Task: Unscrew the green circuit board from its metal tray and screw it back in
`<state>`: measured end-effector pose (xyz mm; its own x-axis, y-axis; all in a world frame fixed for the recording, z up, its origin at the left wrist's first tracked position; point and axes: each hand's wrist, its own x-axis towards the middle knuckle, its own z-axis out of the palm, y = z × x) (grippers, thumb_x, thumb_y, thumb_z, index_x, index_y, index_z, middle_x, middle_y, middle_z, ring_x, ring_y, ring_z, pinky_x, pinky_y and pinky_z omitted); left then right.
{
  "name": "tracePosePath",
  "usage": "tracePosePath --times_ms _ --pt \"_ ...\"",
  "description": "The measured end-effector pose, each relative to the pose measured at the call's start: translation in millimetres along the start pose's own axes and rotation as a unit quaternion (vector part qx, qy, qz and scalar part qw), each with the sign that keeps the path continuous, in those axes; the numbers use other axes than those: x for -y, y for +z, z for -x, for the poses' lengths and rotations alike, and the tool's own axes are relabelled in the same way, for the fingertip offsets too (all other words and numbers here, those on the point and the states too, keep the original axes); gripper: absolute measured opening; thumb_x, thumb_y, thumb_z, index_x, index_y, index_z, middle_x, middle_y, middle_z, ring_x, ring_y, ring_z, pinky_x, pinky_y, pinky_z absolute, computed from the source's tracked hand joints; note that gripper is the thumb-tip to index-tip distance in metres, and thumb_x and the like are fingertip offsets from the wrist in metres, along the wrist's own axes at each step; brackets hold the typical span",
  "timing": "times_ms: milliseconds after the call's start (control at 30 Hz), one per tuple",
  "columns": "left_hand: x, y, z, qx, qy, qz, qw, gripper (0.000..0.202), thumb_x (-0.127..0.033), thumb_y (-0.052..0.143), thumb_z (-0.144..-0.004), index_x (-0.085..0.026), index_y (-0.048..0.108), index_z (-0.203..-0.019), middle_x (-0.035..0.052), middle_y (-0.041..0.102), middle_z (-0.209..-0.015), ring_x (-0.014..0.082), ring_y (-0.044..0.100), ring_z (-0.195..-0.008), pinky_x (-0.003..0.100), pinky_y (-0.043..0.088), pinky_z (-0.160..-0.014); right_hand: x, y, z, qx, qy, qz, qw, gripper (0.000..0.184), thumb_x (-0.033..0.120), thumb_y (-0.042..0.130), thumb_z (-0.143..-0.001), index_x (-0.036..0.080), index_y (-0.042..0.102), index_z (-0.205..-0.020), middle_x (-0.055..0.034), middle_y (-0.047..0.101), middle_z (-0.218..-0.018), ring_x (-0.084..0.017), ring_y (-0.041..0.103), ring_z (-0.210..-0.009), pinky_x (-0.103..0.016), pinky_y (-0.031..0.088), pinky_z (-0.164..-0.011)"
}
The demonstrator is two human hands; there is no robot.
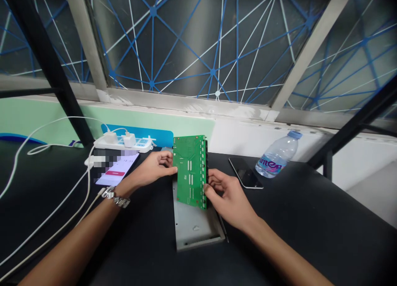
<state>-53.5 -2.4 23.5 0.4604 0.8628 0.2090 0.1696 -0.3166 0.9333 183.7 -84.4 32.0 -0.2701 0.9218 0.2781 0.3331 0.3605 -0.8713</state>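
A green circuit board [190,170] stands tilted up on its lower edge, over a flat grey housing [194,226] that lies on the black table [310,219]. My left hand [153,169] grips the board's left edge, thumb on its face. My right hand [228,195] pinches the board's right edge, where a row of black connectors runs. A metal watch sits on my left wrist.
A lit phone [117,168] lies left of my left hand, with a white power strip [122,143] and white cables [46,203] behind. A dark phone [245,173] and a lying water bottle [277,155] sit to the right. A thin dark tool [222,228] lies beside the housing.
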Motion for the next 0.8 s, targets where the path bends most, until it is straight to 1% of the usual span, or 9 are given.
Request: tracePosePath --times_ms 33,100,267,333,400,567,633,700,800 --pt "-1 -0.4 0 0.012 -0.011 -0.002 1.0 0.022 -0.03 0.071 -0.077 -0.016 0.055 -0.077 0.0002 0.059 -0.073 0.0133 0.059 -0.069 0.029 0.05 -0.067 -2 -2 -1 0.003 0.0 0.017 1.0 0.008 0.022 0.053 -0.088 0.02 0.055 -0.081 0.0017 0.054 -0.068 -0.014 0.053 -0.063 -0.028 0.044 -0.06" --pt "-3 -0.9 1 0.022 -0.034 0.002 0.999 0.025 -0.031 0.071 -0.077 -0.017 0.051 -0.071 -0.0016 0.058 -0.066 0.0121 0.057 -0.061 0.026 0.049 -0.057 -5 -5 -2 0.008 0.004 0.036 0.999 0.01 0.022 0.051 -0.089 0.019 0.054 -0.08 0.002 0.053 -0.067 -0.012 0.049 -0.06 -0.026 0.041 -0.057" --pt "-10 -1.7 2 0.017 -0.054 0.007 0.998 0.026 -0.028 0.074 -0.073 -0.019 0.049 -0.073 -0.0045 0.058 -0.057 0.0091 0.054 -0.046 0.02 0.044 -0.043 -7 -7 -6 0.009 0.031 0.0 0.999 0.015 0.026 0.054 -0.09 0.019 0.051 -0.076 0.0055 0.046 -0.059 -0.008 0.039 -0.051 -0.023 0.031 -0.048" --pt "-13 -2.1 3 0.022 -0.06 0.01 0.998 0.027 -0.029 0.074 -0.073 -0.019 0.049 -0.074 -0.0046 0.059 -0.057 0.0091 0.055 -0.044 0.02 0.044 -0.04 -6 -8 -7 0.021 0.054 -0.04 0.997 0.016 0.03 0.056 -0.09 0.019 0.05 -0.079 0.0081 0.043 -0.052 -0.007 0.034 -0.044 -0.021 0.027 -0.044" --pt "-16 -3.0 4 0.037 -0.069 0.005 0.997 0.028 -0.031 0.073 -0.074 -0.019 0.047 -0.073 -0.0037 0.061 -0.057 0.0098 0.057 -0.044 0.02 0.045 -0.039 -6 -9 -9 0.035 0.08 -0.071 0.994 0.018 0.036 0.056 -0.09 0.019 0.051 -0.086 0.0096 0.044 -0.046 -0.006 0.032 -0.038 -0.02 0.025 -0.039" --pt "-26 -7.6 8 0.08 -0.081 0.006 0.993 0.03 -0.032 0.071 -0.078 -0.018 0.045 -0.072 0.0 0.067 -0.06 0.0107 0.06 -0.043 0.02 0.048 -0.041 -12 -13 -13 0.054 0.113 -0.115 0.985 0.029 0.046 0.055 -0.09 0.018 0.049 -0.096 0.0053 0.058 -0.047 -0.008 0.039 -0.028 -0.019 0.028 -0.031" --pt "-30 -9.3 10 0.093 -0.081 0.027 0.992 0.028 -0.032 0.071 -0.079 -0.017 0.047 -0.075 0.0033 0.07 -0.068 0.0121 0.063 -0.048 0.021 0.049 -0.043 -16 -14 -15 0.052 0.118 -0.131 0.983 0.03 0.046 0.056 -0.09 0.019 0.047 -0.099 0.0046 0.059 -0.047 -0.008 0.041 -0.028 -0.019 0.029 -0.031" --pt "-32 -10.4 11 0.105 -0.084 0.065 0.989 0.025 -0.033 0.068 -0.082 -0.015 0.05 -0.081 0.0092 0.073 -0.082 0.0167 0.07 -0.061 0.022 0.053 -0.046 -18 -15 -17 0.048 0.12 -0.152 0.98 0.031 0.045 0.057 -0.089 0.019 0.045 -0.1 0.0026 0.063 -0.05 -0.009 0.045 -0.029 -0.018 0.03 -0.031" --pt "-30 -11.6 12 0.106 -0.086 0.152 0.979 0.021 -0.033 0.062 -0.086 -0.015 0.051 -0.089 0.0153 0.073 -0.095 0.0226 0.073 -0.074 0.025 0.056 -0.05 -18 -14 -19 0.044 0.125 -0.198 0.971 0.031 0.043 0.06 -0.088 0.019 0.044 -0.099 -0.0026 0.069 -0.061 -0.011 0.056 -0.037 -0.021 0.041 -0.036"
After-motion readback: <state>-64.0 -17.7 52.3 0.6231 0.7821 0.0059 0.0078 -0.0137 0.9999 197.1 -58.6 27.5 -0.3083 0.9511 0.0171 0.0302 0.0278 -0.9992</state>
